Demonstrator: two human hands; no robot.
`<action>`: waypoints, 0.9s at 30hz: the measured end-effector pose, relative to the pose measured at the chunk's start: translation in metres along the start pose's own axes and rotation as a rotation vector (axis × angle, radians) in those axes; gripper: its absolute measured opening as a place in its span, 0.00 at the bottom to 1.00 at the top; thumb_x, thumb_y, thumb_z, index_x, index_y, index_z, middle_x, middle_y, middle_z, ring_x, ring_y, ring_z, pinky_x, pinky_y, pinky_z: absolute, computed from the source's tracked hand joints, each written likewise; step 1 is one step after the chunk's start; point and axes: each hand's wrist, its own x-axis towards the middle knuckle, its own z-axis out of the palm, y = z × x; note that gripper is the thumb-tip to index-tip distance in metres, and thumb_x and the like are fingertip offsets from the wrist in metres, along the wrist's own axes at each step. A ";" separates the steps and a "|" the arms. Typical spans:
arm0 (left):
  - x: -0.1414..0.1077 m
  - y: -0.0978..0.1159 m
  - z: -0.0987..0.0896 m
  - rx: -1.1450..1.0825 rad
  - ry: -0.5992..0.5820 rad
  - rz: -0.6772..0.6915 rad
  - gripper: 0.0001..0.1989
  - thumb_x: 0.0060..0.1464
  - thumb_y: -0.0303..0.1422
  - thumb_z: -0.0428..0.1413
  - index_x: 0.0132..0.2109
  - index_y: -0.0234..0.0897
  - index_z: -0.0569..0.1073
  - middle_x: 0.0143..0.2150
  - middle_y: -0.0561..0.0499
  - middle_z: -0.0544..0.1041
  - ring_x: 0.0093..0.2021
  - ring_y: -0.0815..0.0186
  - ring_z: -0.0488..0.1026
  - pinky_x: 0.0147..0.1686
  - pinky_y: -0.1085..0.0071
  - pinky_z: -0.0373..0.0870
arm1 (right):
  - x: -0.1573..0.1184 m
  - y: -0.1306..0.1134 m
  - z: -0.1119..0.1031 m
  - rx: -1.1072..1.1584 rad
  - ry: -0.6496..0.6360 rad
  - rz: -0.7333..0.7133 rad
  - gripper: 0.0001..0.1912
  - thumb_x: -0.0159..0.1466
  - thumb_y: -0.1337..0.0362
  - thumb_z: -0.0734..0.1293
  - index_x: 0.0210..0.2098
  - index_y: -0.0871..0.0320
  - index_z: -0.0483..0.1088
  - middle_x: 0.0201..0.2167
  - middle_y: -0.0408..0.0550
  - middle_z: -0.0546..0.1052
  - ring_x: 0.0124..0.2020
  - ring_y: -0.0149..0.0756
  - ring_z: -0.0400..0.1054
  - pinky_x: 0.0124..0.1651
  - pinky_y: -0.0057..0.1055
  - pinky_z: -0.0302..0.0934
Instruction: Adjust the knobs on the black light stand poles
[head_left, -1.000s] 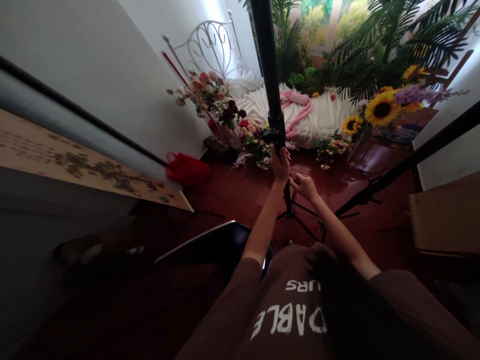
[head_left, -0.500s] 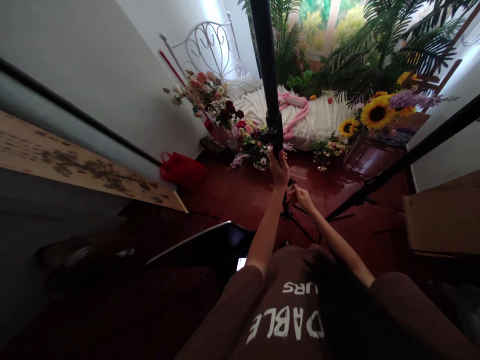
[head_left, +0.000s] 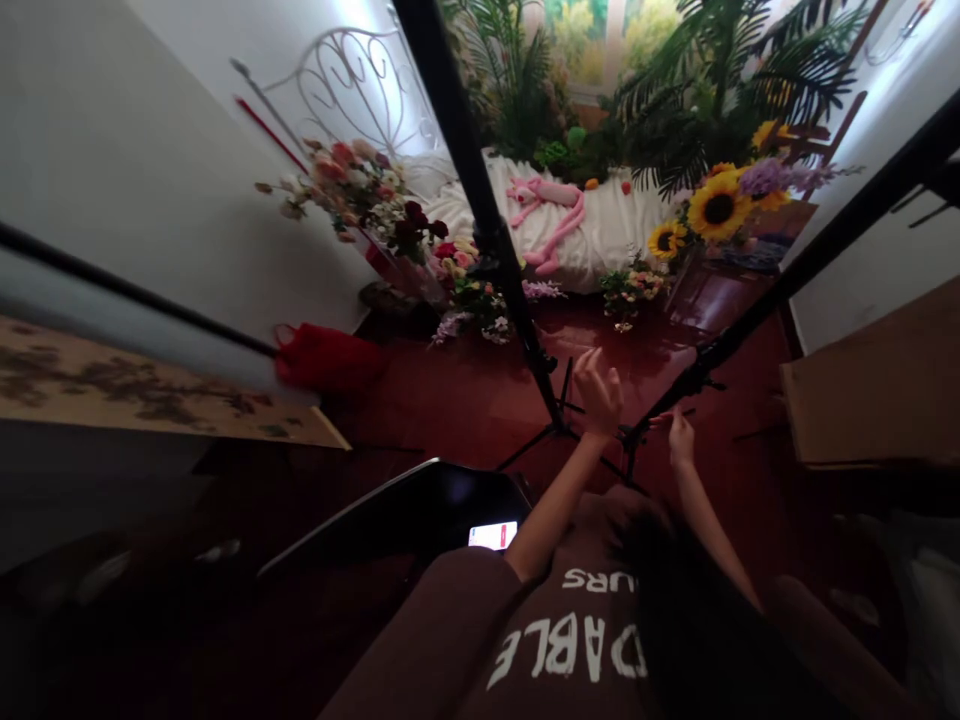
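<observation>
My left hand (head_left: 598, 393) is off the black stand pole (head_left: 487, 230), just right of its lower end, fingers apart and nothing in it. Further right, my right hand (head_left: 679, 436) is beside the lower part of a second black stand (head_left: 780, 285). Its fingers are bent near a small dark part; whether they grip it is too small to tell. Thin black legs (head_left: 525, 448) spread from the first pole over the red floor.
A dark panel (head_left: 420, 510) with a lit phone (head_left: 493, 536) lies left of my body. Flowers (head_left: 352, 185) and sunflowers (head_left: 718, 205) flank a white-draped bed (head_left: 600, 235). A red bag (head_left: 330, 358) sits left, a cardboard box (head_left: 877, 375) right.
My left hand has let go of the first pole and moved right. My right hand has moved right, from that pole to the second stand. The view has shifted.
</observation>
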 end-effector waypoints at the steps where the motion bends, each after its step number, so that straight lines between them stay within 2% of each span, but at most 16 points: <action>1: -0.007 0.001 0.009 -0.042 -0.090 0.048 0.23 0.67 0.41 0.43 0.63 0.33 0.62 0.62 0.34 0.64 0.66 0.56 0.60 0.66 0.53 0.56 | 0.003 -0.007 -0.008 0.034 0.052 -0.013 0.29 0.58 0.35 0.63 0.25 0.58 0.68 0.19 0.48 0.78 0.18 0.34 0.72 0.23 0.28 0.65; 4: -0.017 0.006 0.039 -0.204 -0.378 0.189 0.22 0.68 0.42 0.42 0.60 0.35 0.65 0.56 0.38 0.71 0.60 0.59 0.67 0.62 0.56 0.62 | 0.011 -0.032 -0.030 0.140 0.157 -0.072 0.27 0.59 0.38 0.64 0.27 0.57 0.68 0.20 0.45 0.78 0.18 0.32 0.71 0.23 0.27 0.65; 7: -0.017 0.011 0.072 -0.344 -0.620 0.272 0.24 0.67 0.46 0.43 0.60 0.35 0.64 0.56 0.38 0.72 0.58 0.59 0.70 0.60 0.58 0.65 | 0.017 -0.063 -0.047 0.183 0.139 -0.114 0.27 0.58 0.36 0.65 0.33 0.56 0.70 0.23 0.44 0.79 0.19 0.30 0.71 0.22 0.25 0.64; 10: -0.020 0.017 0.104 -0.421 -0.735 0.273 0.27 0.66 0.49 0.43 0.61 0.33 0.63 0.56 0.36 0.72 0.58 0.58 0.70 0.59 0.58 0.66 | 0.020 -0.090 -0.057 0.096 0.080 -0.054 0.29 0.57 0.34 0.63 0.31 0.56 0.70 0.21 0.45 0.78 0.17 0.30 0.69 0.19 0.24 0.60; 13: -0.028 0.020 0.126 -0.414 -0.831 0.234 0.25 0.66 0.48 0.43 0.58 0.32 0.64 0.51 0.36 0.74 0.53 0.57 0.73 0.53 0.60 0.69 | 0.022 -0.109 -0.061 0.021 0.042 0.016 0.29 0.56 0.34 0.65 0.25 0.56 0.69 0.19 0.47 0.75 0.15 0.28 0.64 0.16 0.25 0.56; 16: -0.036 0.020 0.138 -0.357 -0.870 0.214 0.19 0.66 0.44 0.46 0.54 0.33 0.65 0.47 0.39 0.75 0.47 0.59 0.75 0.48 0.63 0.70 | 0.024 -0.120 -0.066 -0.010 -0.009 0.040 0.27 0.54 0.38 0.69 0.25 0.58 0.71 0.21 0.48 0.76 0.15 0.26 0.61 0.17 0.24 0.55; 20: -0.042 0.017 0.144 -0.315 -0.834 0.199 0.14 0.65 0.40 0.48 0.50 0.35 0.66 0.44 0.41 0.76 0.44 0.61 0.75 0.44 0.65 0.70 | 0.030 -0.125 -0.078 -0.145 -0.148 -0.001 0.26 0.52 0.40 0.71 0.27 0.59 0.73 0.27 0.50 0.79 0.18 0.24 0.60 0.20 0.24 0.56; 24: -0.044 0.019 0.144 -0.309 -0.813 0.179 0.12 0.64 0.38 0.49 0.49 0.36 0.65 0.43 0.41 0.76 0.42 0.61 0.75 0.43 0.66 0.70 | 0.036 -0.122 -0.091 -0.264 -0.250 -0.196 0.26 0.50 0.39 0.72 0.30 0.57 0.73 0.28 0.46 0.78 0.21 0.26 0.62 0.24 0.26 0.59; 27: -0.045 0.021 0.144 -0.311 -0.806 0.165 0.11 0.64 0.37 0.49 0.50 0.37 0.65 0.45 0.41 0.76 0.43 0.62 0.75 0.43 0.67 0.69 | 0.042 -0.117 -0.094 -0.368 -0.180 -0.418 0.21 0.52 0.45 0.72 0.33 0.55 0.71 0.30 0.46 0.77 0.25 0.31 0.66 0.29 0.29 0.63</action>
